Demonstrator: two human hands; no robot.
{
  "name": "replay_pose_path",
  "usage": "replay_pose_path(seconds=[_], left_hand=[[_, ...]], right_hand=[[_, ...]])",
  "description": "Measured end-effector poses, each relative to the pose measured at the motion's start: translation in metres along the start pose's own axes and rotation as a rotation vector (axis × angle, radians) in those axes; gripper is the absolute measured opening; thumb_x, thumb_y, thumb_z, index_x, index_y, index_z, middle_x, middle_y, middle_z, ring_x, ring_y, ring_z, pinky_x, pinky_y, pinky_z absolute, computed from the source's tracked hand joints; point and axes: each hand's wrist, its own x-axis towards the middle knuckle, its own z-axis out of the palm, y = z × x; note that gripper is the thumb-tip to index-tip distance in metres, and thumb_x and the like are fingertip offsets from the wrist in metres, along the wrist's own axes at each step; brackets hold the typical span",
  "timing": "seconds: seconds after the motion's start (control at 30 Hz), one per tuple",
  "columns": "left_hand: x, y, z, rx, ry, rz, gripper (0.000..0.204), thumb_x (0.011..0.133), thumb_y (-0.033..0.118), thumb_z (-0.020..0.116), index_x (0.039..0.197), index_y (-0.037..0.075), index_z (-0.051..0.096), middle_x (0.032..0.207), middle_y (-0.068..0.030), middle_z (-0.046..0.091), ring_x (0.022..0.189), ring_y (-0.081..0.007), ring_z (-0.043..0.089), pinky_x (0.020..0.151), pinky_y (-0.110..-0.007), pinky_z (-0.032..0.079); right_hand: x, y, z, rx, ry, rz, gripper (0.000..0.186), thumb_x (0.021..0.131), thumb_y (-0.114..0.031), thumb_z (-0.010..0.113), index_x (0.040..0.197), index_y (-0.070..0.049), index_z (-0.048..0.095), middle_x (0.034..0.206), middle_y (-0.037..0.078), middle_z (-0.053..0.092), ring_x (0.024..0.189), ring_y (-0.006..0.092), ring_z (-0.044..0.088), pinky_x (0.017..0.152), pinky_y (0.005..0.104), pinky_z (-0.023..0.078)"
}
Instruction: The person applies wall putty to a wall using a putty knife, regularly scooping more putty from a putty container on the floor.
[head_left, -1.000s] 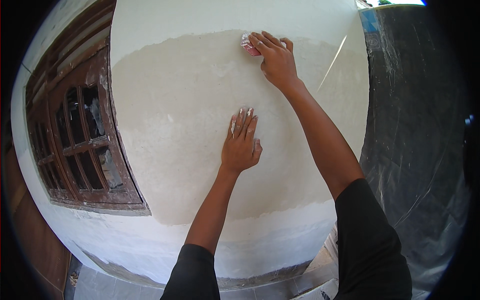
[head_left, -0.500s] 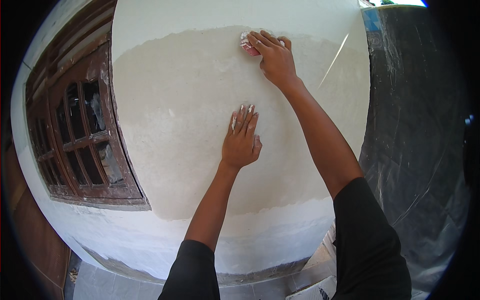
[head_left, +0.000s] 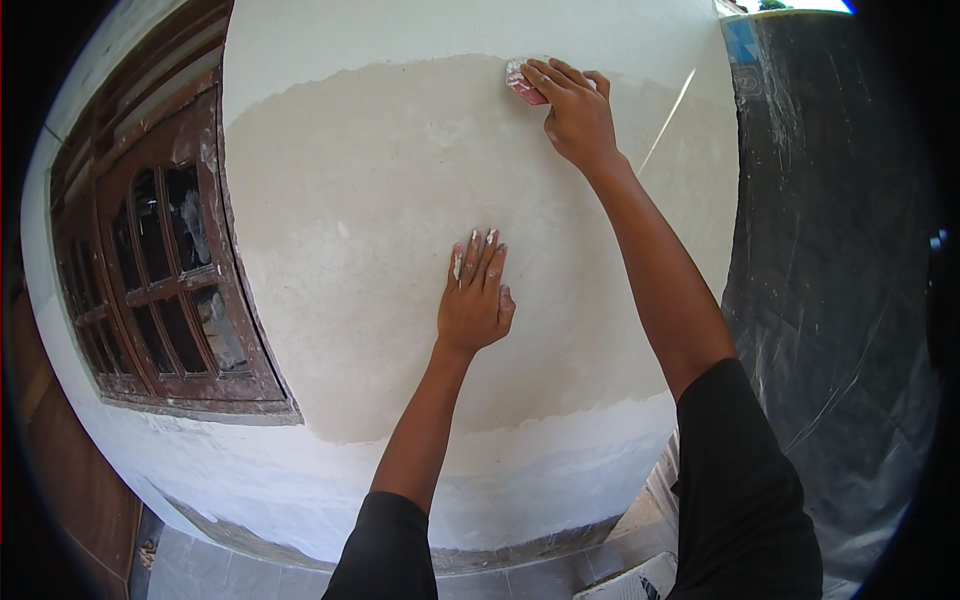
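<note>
Plastered wall [head_left: 380, 230] filled most of the frame, bulging under the fisheye lens, with a broad grey-beige patch of filler across its middle and bare white paint above and below that patch. At the left edge of the frame stood a dark wooden window [head_left: 165, 270] with small panes, its frame speckled with white, and down the right side hung dark plastic sheeting [head_left: 840, 300]. Both forearms came up from the lower edge in black sleeves. The left hand [head_left: 475, 300] lay flat on the patch near the centre of the frame, fingers straight and close together, holding nothing, white dust on the fingertips; it looked to be bracing the person or feeling the surface. The right hand [head_left: 578, 115] reached to the upper middle of the frame, at the top border of the patch, its fingers spread over and pressing a small reddish sanding pad [head_left: 525, 85] against the wall rather than curled around it. By the look of it, the step in hand was rubbing down the dried filler along its upper edge, where grey met white. A next stroke would likely call for even, light pressure and keeping the pad flat, so that the border feathered into the paint without gouging the softer patch.
</note>
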Motion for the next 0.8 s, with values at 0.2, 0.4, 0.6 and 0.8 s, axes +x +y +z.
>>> replay_pose_path(seconds=[0.2,0.4,0.6,0.8], left_hand=[[-0.006,-0.010,-0.007,0.016,0.020,-0.007,0.061,0.085,0.015,0.054,0.143,-0.003,0.046,0.157,-0.0213,0.041,0.150,-0.0402,0.031,0.123,-0.058,0.020],[-0.003,-0.006,-0.004,-0.001,0.024,-0.012,0.062,0.084,0.016,0.055,0.142,-0.003,0.047,0.156,-0.0214,0.043,0.149,-0.0405,0.033,0.123,-0.058,0.021],[-0.002,-0.004,0.001,-0.010,0.015,0.002,0.062,0.084,0.015,0.055,0.142,-0.003,0.047,0.156,-0.0210,0.044,0.149,-0.0403,0.034,0.123,-0.058,0.021],[-0.002,-0.005,-0.007,-0.027,0.020,-0.010,0.063,0.083,0.017,0.056,0.142,-0.002,0.047,0.156,-0.0208,0.044,0.149,-0.0399,0.034,0.123,-0.057,0.022]], right_hand=[[-0.083,-0.034,-0.009,0.068,-0.069,0.028,0.068,0.072,0.011,0.061,0.135,-0.014,0.061,0.141,0.000,0.062,0.131,0.0225,0.057,0.108,0.0449,0.033],[-0.051,-0.027,-0.017,0.050,-0.031,-0.020,0.071,0.074,0.011,0.062,0.138,-0.019,0.061,0.140,-0.002,0.062,0.131,0.0209,0.056,0.108,0.0464,0.033],[-0.010,-0.023,0.012,0.014,-0.056,-0.023,0.070,0.075,0.008,0.061,0.140,-0.017,0.059,0.143,-0.001,0.060,0.137,0.0221,0.051,0.111,0.0478,0.031],[-0.117,-0.057,-0.024,0.078,-0.160,-0.031,0.072,0.072,0.009,0.061,0.139,-0.016,0.059,0.147,0.000,0.058,0.137,0.0241,0.051,0.112,0.0503,0.029]])
